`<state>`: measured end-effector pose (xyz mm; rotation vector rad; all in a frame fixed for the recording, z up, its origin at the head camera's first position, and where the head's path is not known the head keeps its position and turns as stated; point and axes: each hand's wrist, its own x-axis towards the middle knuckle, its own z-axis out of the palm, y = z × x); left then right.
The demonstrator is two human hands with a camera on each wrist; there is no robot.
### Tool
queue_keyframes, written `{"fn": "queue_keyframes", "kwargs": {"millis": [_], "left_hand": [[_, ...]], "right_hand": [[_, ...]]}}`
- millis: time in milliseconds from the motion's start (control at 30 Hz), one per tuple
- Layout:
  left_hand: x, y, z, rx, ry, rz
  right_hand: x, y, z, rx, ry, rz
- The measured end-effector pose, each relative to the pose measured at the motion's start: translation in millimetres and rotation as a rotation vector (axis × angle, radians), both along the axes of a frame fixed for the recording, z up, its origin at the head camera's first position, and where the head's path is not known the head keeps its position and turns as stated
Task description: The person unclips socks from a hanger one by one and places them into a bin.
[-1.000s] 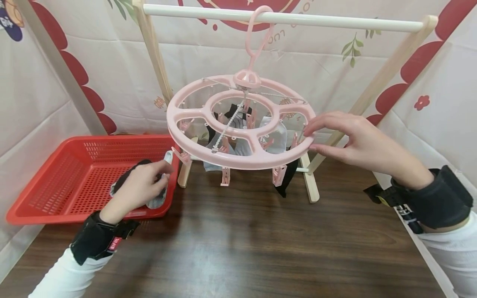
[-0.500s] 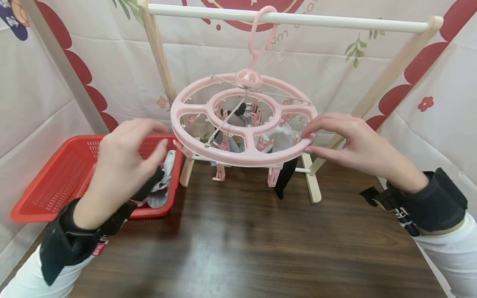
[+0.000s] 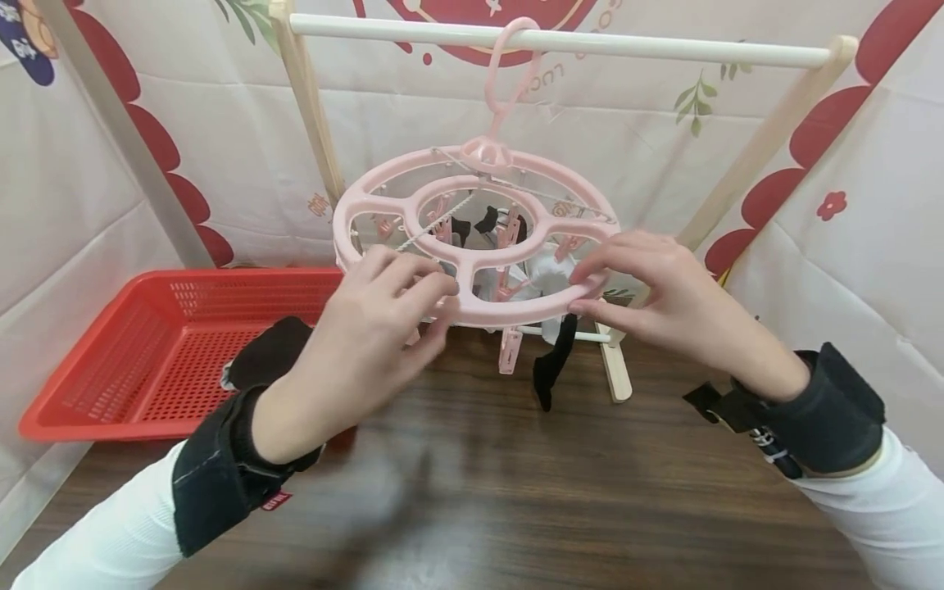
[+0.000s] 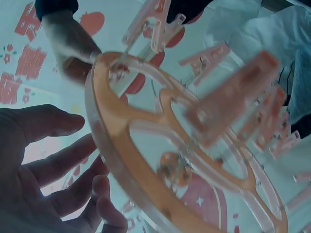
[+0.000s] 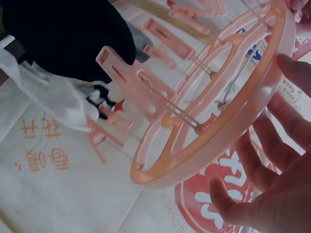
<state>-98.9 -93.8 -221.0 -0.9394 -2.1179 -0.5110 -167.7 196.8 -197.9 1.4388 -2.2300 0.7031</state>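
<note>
A pink round clip hanger (image 3: 516, 311) hangs by its hook from the white bar. Clothespins dangle under it, one a pink clothespin (image 3: 509, 351) at the front. Several small garments hang below, among them a black sock (image 3: 555, 360) and a white cloth (image 5: 53, 99). My right hand (image 3: 656, 299) pinches the rim at its right front, thumb below and fingers on top. At the left front, my left hand (image 3: 361, 344) has loosely bent fingers reaching to the rim. In the left wrist view its thumb (image 4: 63, 122) stays apart from the rim.
A red basket (image 3: 214, 274) stands to the left, with dark and grey clothing (image 3: 273, 352) inside. The wooden rack (image 3: 306, 98) carries the white bar (image 3: 664, 49). A printed white curtain (image 3: 612, 131) encloses the back and sides of the brown table (image 3: 516, 492).
My left hand has risen from the basket, holding nothing, and crossed right to the hanger's front rim. The hanger has turned a little, and the right hand has shifted slightly left on the rim.
</note>
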Motion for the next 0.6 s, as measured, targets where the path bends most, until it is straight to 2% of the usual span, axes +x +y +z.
{"fn": "queue_keyframes", "kwargs": {"millis": [233,367,600], "left_hand": [[-7.1,20.5,-3.9,-0.046,0.027,0.014],[-8.3,30.1,-4.6,-0.077,0.016,0.022],[-10.0,39.7,-4.8,-0.139,-0.025,0.038]], "right_hand": [[6.5,-13.6,-4.3,-0.040,-0.021,0.004],[10.5,-20.4,-4.7,-0.054,-0.035,-0.008],[18.7,-31.1,-5.7,-0.050,-0.060,-0.081]]}}
